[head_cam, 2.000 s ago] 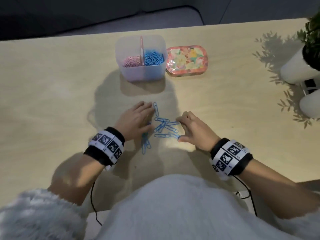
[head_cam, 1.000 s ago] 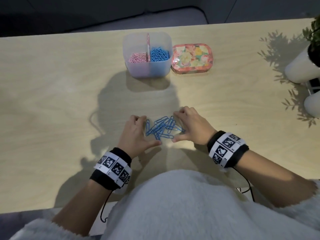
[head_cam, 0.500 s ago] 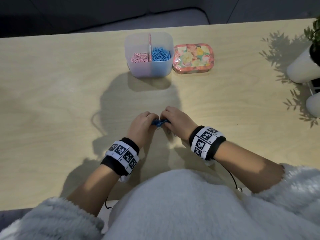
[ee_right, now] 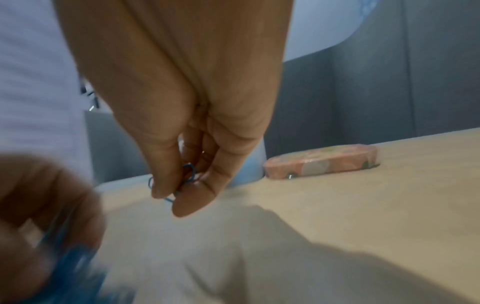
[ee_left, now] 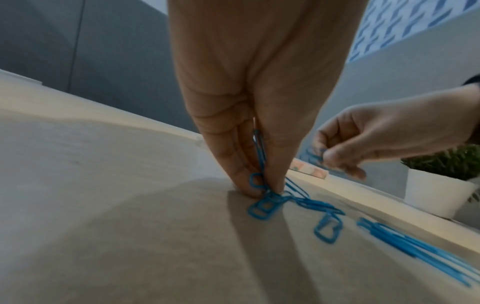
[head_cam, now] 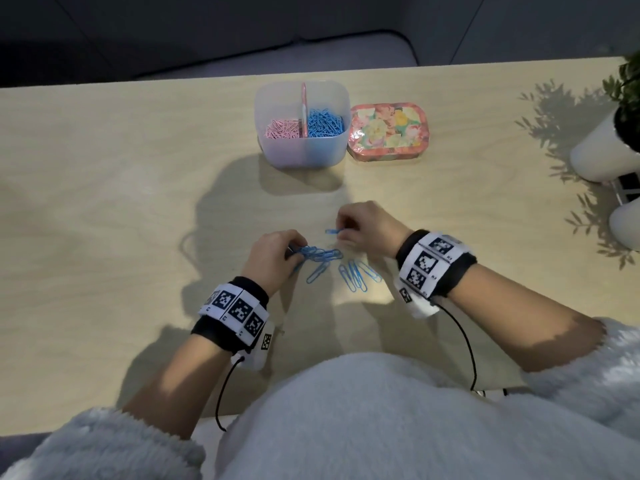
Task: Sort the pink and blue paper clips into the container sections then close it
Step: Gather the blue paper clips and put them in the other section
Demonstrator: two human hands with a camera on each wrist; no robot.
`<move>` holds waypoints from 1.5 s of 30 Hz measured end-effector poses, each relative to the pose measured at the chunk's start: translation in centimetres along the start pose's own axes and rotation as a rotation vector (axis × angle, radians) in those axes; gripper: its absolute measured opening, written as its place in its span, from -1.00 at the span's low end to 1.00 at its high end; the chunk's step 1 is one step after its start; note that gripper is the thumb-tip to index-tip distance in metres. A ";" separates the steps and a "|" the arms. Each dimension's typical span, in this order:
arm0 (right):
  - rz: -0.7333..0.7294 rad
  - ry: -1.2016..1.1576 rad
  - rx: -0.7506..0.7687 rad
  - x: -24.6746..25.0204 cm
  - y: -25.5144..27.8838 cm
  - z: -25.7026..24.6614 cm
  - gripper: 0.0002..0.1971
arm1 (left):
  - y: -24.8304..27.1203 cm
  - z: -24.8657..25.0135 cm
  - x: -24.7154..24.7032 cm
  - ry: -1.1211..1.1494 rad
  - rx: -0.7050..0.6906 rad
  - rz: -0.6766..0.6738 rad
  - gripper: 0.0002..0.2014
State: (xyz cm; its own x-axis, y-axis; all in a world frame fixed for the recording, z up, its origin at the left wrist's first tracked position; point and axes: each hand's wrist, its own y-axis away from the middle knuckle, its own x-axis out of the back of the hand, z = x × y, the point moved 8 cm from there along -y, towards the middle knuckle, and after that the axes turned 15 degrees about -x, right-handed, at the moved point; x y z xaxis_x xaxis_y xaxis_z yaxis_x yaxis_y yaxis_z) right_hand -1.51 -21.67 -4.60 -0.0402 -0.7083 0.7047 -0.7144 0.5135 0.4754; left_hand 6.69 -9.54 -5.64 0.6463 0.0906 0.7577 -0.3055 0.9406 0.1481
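My left hand (head_cam: 292, 251) pinches a bunch of blue paper clips (head_cam: 320, 254) against the table; its fingertips (ee_left: 250, 187) press them down. My right hand (head_cam: 346, 225) is raised a little and pinches a few blue clips (head_cam: 333, 231) between thumb and fingers (ee_right: 193, 197). Several loose blue clips (head_cam: 358, 275) lie on the table between my wrists. The translucent container (head_cam: 301, 147) stands farther back, with pink clips (head_cam: 282, 129) in its left section and blue clips (head_cam: 325, 123) in its right, split by a pink divider. Its floral lid (head_cam: 389, 130) lies to its right.
White plant pots (head_cam: 604, 147) stand at the table's right edge, with a smaller white pot (head_cam: 627, 223) nearer me. A dark bench runs behind the table's far edge. Cables hang from both wrist bands near my body.
My hands, pressed together over the gathered clips, have come apart. The right hand has lifted away with a few clips; the left keeps its bunch, and several clips stayed on the table.
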 end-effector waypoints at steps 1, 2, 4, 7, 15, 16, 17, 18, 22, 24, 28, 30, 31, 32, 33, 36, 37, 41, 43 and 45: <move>0.024 -0.052 0.001 1.6 -0.5 -0.3 -0.97 | 0.0 -0.2 0.1 0.028 0.011 0.013 -0.83; 0.045 -0.105 -0.001 3.3 -1.1 -0.7 -0.98 | 0.0 -0.5 0.2 0.054 0.022 0.025 -0.83; 0.118 -0.183 -0.028 6.8 -2.6 -1.6 -0.83 | -0.3 -0.8 0.3 0.117 0.039 0.045 -0.84; 0.277 -0.264 -0.056 11.3 -5.4 -3.2 -0.68 | -1.1 -0.5 1.3 0.220 0.014 0.103 -0.84; 0.328 -0.065 -0.075 12.5 -8.5 -5.3 -0.80 | -7.2 1.4 7.5 0.283 -0.065 0.324 -0.85; 0.353 -0.044 -0.062 12.8 -8.0 -5.2 -0.80 | -8.3 1.8 8.5 0.277 -0.070 0.364 -0.84; 0.387 -0.042 -0.049 13.2 -7.4 -4.9 -0.79 | -9.5 2.2 9.5 0.265 -0.073 0.399 -0.83; 0.423 -0.058 -0.035 13.5 -6.4 -4.5 -0.77 | -10.6 2.7 10.2 0.251 -0.075 0.430 -0.83; 0.394 -0.226 -0.005 12.0 -2.4 -1.9 -0.74 | -14.9 3.8 11.1 0.162 -0.036 0.454 -0.85; 0.283 -0.215 -0.049 9.7 -0.7 0.0 -0.74 | -16.5 4.0 10.5 0.108 -0.015 0.405 -0.85; 0.152 -0.003 -0.129 5.3 2.0 3.0 -0.82 | -18.0 4.3 9.1 -0.065 -0.034 0.257 -0.73; 0.116 0.041 -0.181 3.4 2.9 4.3 -0.81 | -17.9 4.8 8.7 -0.125 -0.083 0.222 -0.72; 0.110 0.058 -0.204 2.5 3.3 4.8 -0.77 | -17.5 5.5 8.8 -0.170 -0.121 0.216 -0.72; 0.109 0.079 -0.220 1.6 3.7 5.1 -0.72 | -16.8 6.4 9.1 -0.204 -0.170 0.222 -0.74; 0.107 0.103 -0.223 0.6 4.2 5.3 -0.66 | -15.9 7.4 9.2 -0.218 -0.221 0.231 -0.78; 0.090 0.157 -0.229 -1.8 5.4 5.0 -0.50 | -11.7 8.2 7.6 -0.192 -0.257 0.176 -0.85; 0.093 0.165 -0.229 -2.3 5.7 4.7 -0.46 | -9.9 7.5 6.2 -0.197 -0.221 0.113 -0.83; 0.086 0.242 -0.215 -3.6 5.7 3.2 -0.43 | -2.7 1.8 0.8 -0.215 0.089 -0.120 -0.53; 0.053 0.243 -0.234 -4.0 5.4 2.9 -0.53 | -0.4 0.6 -0.8 -0.190 0.138 -0.155 -0.45; 0.017 0.211 -0.262 -4.2 5.1 2.9 -0.65 | 0.9 0.5 -1.6 -0.165 0.132 -0.121 -0.43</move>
State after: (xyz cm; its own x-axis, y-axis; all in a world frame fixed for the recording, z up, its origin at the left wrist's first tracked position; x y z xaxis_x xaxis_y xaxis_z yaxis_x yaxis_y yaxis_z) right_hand -6.94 -17.45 -6.69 0.1142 -0.5968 0.7942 -0.5095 0.6511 0.5625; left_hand 5.04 -9.04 -6.41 0.5638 -0.0848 0.8216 -0.3291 0.8893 0.3177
